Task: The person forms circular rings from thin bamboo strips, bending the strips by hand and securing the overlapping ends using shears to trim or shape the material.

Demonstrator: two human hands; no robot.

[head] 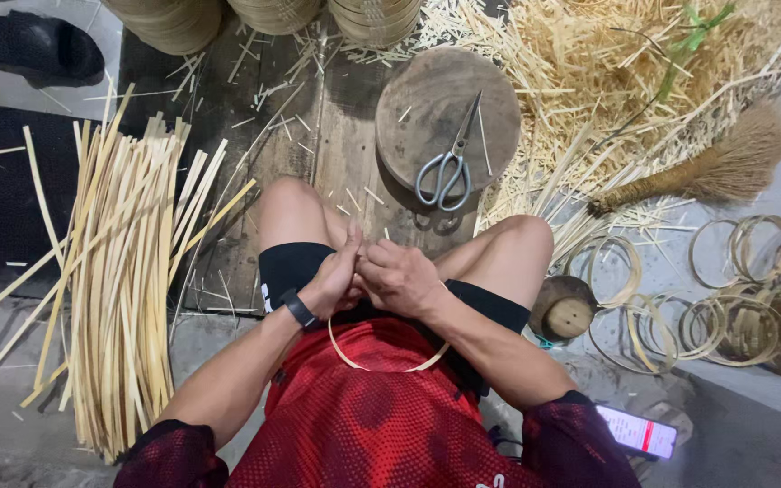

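Gripping bamboo strip (pixel 381 363) | left hand (pixel 332 282), right hand (pixel 399 278) | together, between knees

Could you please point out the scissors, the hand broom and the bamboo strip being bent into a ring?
scissors (pixel 449 163): head view, near the pivot.
hand broom (pixel 680 181): head view, on its bound handle.
bamboo strip (pixel 381 367): head view, on the loop's lower curve.

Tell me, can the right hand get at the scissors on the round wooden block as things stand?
Probably not at once: the right hand and left hand both grip the bent bamboo strip. The path to the scissors looks unobstructed.
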